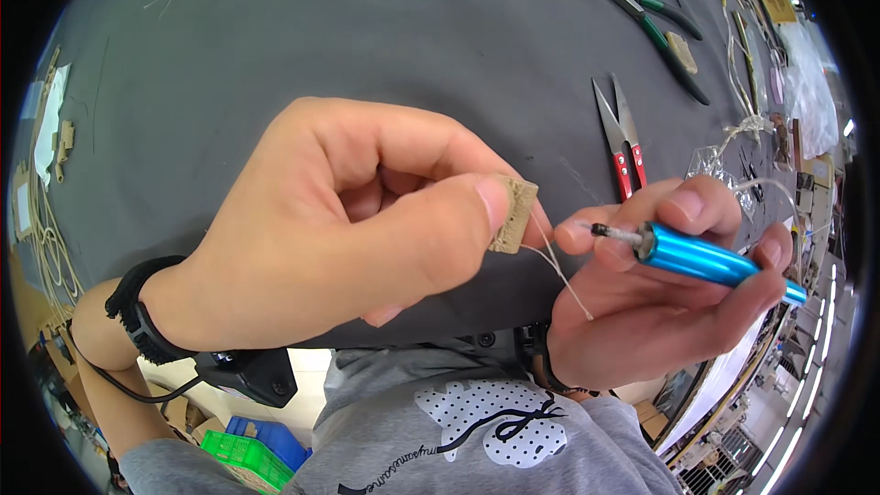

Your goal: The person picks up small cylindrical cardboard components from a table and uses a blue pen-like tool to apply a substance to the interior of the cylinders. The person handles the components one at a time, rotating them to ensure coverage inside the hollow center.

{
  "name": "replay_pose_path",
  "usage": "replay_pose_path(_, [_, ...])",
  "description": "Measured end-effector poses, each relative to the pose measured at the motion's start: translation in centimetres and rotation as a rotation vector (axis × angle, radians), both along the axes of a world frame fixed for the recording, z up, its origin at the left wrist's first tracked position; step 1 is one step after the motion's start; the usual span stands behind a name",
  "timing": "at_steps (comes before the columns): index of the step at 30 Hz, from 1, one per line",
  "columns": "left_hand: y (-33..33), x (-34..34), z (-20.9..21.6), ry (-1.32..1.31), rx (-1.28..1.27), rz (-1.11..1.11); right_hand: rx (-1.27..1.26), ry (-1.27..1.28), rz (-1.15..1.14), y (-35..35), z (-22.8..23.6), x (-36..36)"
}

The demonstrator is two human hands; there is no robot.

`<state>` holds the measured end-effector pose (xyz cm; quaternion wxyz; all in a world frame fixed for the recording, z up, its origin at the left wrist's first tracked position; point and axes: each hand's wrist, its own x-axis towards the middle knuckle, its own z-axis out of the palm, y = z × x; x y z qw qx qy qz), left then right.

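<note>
- Left hand [367, 220]: thumb and forefinger are clamping together on one small tan block [519, 216], which is sitting left of the right hand.
- Right hand [632, 321]: fingers are closing around one blue cylindrical tool [697, 258]; its dark tip is pointing toward the block without touching it.
- Two pale thread strands [560, 268] are running from the block toward the right palm.
- Beyond the hands, one pair of red-handled snips [621, 161] is lying with blades spread.
- Farther out, one pair of green-handled pliers [632, 5] is resting on the dark grey table [229, 64], one tan piece [681, 52] lying beside it.
</note>
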<state>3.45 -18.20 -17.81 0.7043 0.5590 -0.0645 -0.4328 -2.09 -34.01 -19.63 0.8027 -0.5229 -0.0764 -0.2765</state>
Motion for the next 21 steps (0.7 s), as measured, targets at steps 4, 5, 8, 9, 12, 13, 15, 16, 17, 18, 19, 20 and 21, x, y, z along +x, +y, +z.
replay_pose_path(4, [0.1, -0.1, 0.1, 0.002, 0.019, -0.001, 0.009, -0.053, 0.0, 0.6, -0.1, -0.2])
replay_pose_path(5, [0.0, -0.1, 0.1, 0.005, 0.026, -0.002, 0.011, -0.065, -0.016, 0.9, -0.1, 0.0])
replay_pose_path(8, [0.0, 0.0, 0.2, 0.016, 0.026, -0.009, -0.016, -0.063, -0.02, 0.7, -0.2, -0.4])
replay_pose_path(9, [0.0, 0.0, 0.2, 0.016, 0.011, -0.008, -0.082, -0.052, -0.055, 0.4, -0.3, -0.5])
replay_pose_path(12, [0.0, -0.1, 0.1, -0.005, -0.023, 0.003, -0.195, -0.047, -0.12, 0.1, -0.7, -0.4])
replay_pose_path(13, [-0.1, -0.2, 0.1, -0.014, -0.029, 0.01, -0.2, -0.051, -0.123, 0.1, -0.7, -0.3])
replay_pose_path(15, [-0.2, -0.2, 0.0, -0.029, -0.038, 0.022, -0.215, -0.059, -0.132, 0.1, -0.8, -0.3])
replay_pose_path(16, [-0.3, -0.3, -0.1, -0.034, -0.038, 0.026, -0.22, -0.062, -0.134, 0.2, -0.8, -0.2])
replay_pose_path(17, [-0.3, -0.3, -0.1, -0.039, -0.037, 0.032, -0.222, -0.062, -0.134, 0.2, -0.8, -0.2])
replay_pose_path(18, [-0.3, -0.3, 0.0, -0.042, -0.033, 0.035, -0.229, -0.064, -0.138, 0.2, -0.8, -0.2])
replay_pose_path(19, [-0.3, -0.3, -0.1, -0.043, -0.038, 0.036, -0.235, -0.065, -0.14, 0.3, -0.8, -0.2])
replay_pose_path(20, [-0.3, -0.3, -0.1, -0.043, -0.043, 0.034, -0.238, -0.067, -0.144, 0.2, -0.8, -0.2])
replay_pose_path(21, [-0.3, -0.3, -0.2, -0.041, -0.057, 0.031, -0.24, -0.067, -0.144, 0.3, -0.9, -0.1])
